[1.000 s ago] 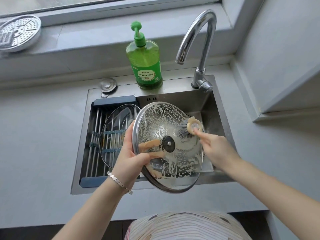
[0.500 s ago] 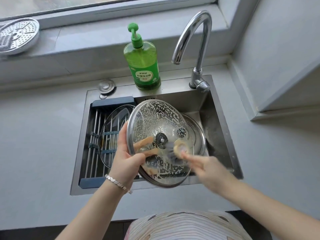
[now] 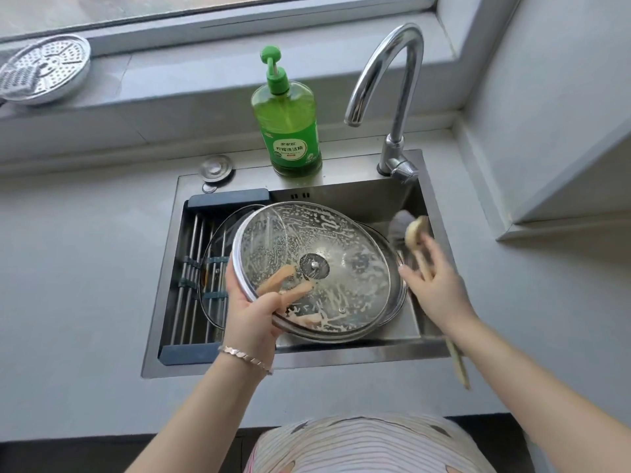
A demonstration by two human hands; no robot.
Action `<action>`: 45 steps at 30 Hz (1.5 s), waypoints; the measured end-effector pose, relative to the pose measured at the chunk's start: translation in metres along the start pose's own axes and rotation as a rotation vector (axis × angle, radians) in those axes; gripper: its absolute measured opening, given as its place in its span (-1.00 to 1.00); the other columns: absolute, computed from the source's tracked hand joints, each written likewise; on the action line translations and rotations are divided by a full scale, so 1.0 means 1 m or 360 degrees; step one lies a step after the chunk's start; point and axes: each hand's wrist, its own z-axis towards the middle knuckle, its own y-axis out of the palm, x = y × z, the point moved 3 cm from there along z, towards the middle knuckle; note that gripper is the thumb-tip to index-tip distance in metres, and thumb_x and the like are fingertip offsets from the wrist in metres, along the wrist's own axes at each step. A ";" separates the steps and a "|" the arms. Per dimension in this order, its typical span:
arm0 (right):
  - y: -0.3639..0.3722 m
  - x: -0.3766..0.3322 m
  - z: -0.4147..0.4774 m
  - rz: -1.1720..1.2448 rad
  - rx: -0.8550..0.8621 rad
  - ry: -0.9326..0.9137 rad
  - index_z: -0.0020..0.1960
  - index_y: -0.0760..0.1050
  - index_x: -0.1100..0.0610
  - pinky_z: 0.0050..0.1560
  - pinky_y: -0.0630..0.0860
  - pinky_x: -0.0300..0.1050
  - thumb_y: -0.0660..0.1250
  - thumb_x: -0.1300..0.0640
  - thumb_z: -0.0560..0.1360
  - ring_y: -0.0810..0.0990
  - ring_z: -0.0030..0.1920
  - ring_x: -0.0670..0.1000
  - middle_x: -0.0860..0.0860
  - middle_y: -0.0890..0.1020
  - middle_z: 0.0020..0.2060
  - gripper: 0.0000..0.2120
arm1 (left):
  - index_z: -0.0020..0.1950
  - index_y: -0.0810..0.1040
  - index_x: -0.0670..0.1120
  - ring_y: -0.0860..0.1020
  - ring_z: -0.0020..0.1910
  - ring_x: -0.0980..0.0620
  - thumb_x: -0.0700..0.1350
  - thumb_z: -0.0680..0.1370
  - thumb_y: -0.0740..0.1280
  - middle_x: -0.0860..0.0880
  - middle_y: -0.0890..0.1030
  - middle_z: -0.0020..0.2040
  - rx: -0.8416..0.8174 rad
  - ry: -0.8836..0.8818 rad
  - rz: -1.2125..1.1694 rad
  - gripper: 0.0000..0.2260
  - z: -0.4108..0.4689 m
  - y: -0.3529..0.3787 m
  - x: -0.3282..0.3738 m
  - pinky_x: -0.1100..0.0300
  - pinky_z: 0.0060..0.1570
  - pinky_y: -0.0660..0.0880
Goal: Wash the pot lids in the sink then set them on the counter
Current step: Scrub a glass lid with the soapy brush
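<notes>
Swings dish brush [image 3: 415, 230] rightward off soapy glass lid [image 3: 317, 268], right hand [image 3: 435, 288] fingers [image 3: 424, 264] curled round handle. Clamps lid's rim with left hand [image 3: 249, 312] fingers [image 3: 273, 285].

I'm viewing through one head cam, wide-angle, facing forward and tilting steeply down. Sitting near, right above sink [image 3: 341, 358], centring it. Frame edges taking in counter [image 3: 68, 268] at left, sill [image 3: 187, 90] at top, wall [image 3: 563, 97] at right, torso [image 3: 368, 445] at bottom.
</notes>
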 end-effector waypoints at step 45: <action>0.029 -0.062 -0.066 -0.0205 -0.0777 -0.0558 0.37 0.38 -0.02 -0.47 0.43 -0.23 0.15 0.22 0.60 0.47 -0.50 -0.10 0.08 0.68 -0.02 -0.63 | 0.43 0.13 0.13 0.62 -0.07 -0.35 -0.40 0.23 0.14 -0.22 0.66 0.00 -0.0634 -0.0363 0.0563 -0.18 -0.011 0.002 -0.006 0.08 -0.45 0.59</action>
